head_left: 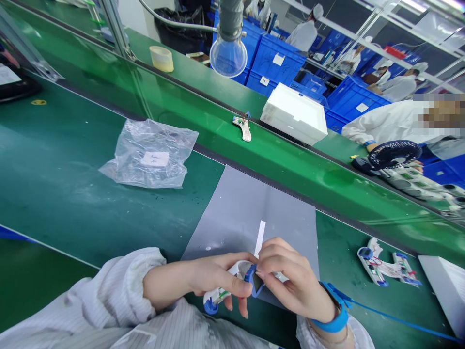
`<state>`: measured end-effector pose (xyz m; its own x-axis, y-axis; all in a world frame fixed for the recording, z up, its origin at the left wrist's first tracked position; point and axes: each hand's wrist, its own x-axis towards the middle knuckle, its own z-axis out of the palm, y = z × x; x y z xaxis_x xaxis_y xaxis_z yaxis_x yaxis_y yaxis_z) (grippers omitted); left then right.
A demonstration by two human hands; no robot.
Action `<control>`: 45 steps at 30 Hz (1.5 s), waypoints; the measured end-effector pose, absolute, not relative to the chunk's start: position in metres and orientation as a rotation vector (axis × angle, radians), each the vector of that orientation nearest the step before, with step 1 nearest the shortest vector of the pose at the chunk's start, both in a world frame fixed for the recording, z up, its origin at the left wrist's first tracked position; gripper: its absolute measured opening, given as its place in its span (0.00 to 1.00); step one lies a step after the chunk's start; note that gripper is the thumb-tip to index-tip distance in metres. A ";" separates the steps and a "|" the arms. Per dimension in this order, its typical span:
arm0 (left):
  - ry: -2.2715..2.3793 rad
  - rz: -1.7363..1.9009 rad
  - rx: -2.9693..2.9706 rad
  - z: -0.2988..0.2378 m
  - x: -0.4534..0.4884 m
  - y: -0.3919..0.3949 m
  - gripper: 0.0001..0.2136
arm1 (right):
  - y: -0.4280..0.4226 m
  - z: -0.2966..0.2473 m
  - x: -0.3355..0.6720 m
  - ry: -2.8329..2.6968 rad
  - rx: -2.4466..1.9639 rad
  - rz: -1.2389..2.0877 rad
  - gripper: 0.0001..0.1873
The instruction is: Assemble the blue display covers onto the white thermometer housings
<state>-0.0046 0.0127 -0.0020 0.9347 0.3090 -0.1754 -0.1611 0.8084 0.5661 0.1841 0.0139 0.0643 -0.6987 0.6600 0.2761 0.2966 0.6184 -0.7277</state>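
My left hand (pixel 218 276) is wrapped around a white gun-shaped housing (pixel 222 293) with a blue end cap and electronics showing inside. Its thumb presses beside a blue frame with a dark face (pixel 257 285) at the housing's upper end. From the other side, my right hand (pixel 290 276) has its thumb and fingers pinched at the edge of that frame; whatever lies between the fingertips is hidden. A white strip (pixel 260 237) shows just beyond the right fingers, and I cannot tell whether they touch it. Below both hands lies a grey mat (pixel 232 213).
More white-and-blue housings (pixel 388 266) lie right, beside a white box (pixel 446 286). A clear plastic bag (pixel 156 155) rests left. One housing (pixel 244 128) sits on the green belt (pixel 203 116). Beyond stand a white foam box (pixel 294 114), a fan (pixel 395 154) and a co-worker. A blue cord (pixel 395 317) trails from my right wrist.
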 end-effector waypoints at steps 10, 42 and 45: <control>0.297 0.281 0.560 -0.001 -0.004 0.013 0.25 | 0.010 0.066 0.185 -2.392 -0.832 0.935 0.13; 0.846 0.802 1.782 -0.010 -0.001 0.001 0.33 | -0.009 0.018 0.167 -0.994 -1.190 1.789 0.12; 0.905 0.731 1.870 -0.008 -0.002 0.000 0.30 | -0.008 0.017 0.164 -0.957 -1.188 1.835 0.13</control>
<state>-0.0016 0.0001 -0.0076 0.5566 0.8226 0.1165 0.2870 -0.3219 0.9022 0.1642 -0.0080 0.0166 -0.2997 0.8721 -0.3868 -0.1821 -0.4503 -0.8741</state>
